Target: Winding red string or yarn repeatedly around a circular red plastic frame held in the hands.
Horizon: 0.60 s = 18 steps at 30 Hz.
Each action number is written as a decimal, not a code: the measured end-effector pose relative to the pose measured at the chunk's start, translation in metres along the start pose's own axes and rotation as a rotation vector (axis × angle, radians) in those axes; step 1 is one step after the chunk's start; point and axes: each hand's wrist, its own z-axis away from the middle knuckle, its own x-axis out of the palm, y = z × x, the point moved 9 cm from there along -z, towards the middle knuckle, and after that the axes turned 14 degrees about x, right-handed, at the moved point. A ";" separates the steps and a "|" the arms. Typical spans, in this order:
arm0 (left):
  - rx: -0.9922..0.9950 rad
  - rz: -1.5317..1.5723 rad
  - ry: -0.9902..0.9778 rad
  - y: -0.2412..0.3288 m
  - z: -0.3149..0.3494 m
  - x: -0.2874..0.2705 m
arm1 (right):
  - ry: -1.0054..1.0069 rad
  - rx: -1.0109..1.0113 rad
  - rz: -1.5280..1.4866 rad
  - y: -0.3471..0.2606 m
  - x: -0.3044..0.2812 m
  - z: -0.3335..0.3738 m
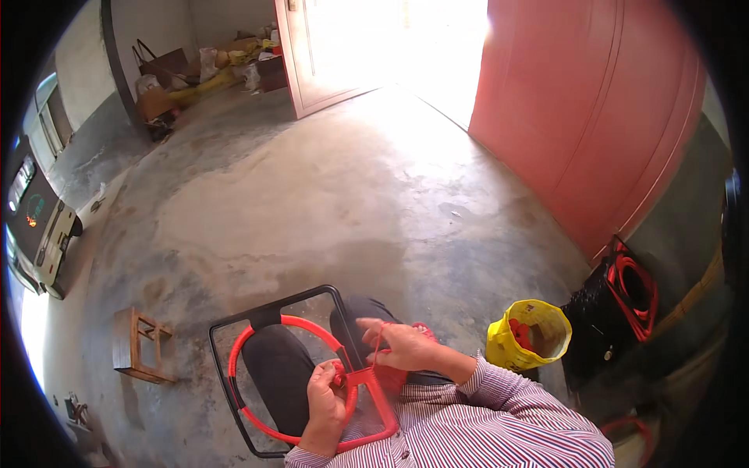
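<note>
Left grip [326, 395]: pinching red coil [339, 377]
Right grip [406, 348]: holding cord [378, 347]
Ring [303, 321]: apparently mostly wrapped
Frame [300, 296]: corner red, black sides perhaps left

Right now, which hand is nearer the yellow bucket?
The right hand, with a red strand by its fingers; the left hand, at the red ring, is farther from the bucket.

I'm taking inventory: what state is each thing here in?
Black rectangular frame, resting over dark-trousered legs
Red-and-black round ring, joined to the frame
Left hand, closed on red material
Thin red cord, running to the right hand
Yellow round bucket, open, red items inside
Pale door, open, bright light beyond
</note>
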 end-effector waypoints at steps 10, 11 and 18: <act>0.623 -0.507 -0.081 0.061 0.034 0.023 | 0.110 -0.294 0.233 -0.069 0.020 0.028; 0.794 -0.673 -0.133 0.072 0.042 0.032 | 0.117 -0.324 0.255 -0.070 0.027 0.027; 1.065 -0.829 -0.408 0.079 0.074 0.061 | 0.062 -0.387 0.260 -0.070 0.038 0.023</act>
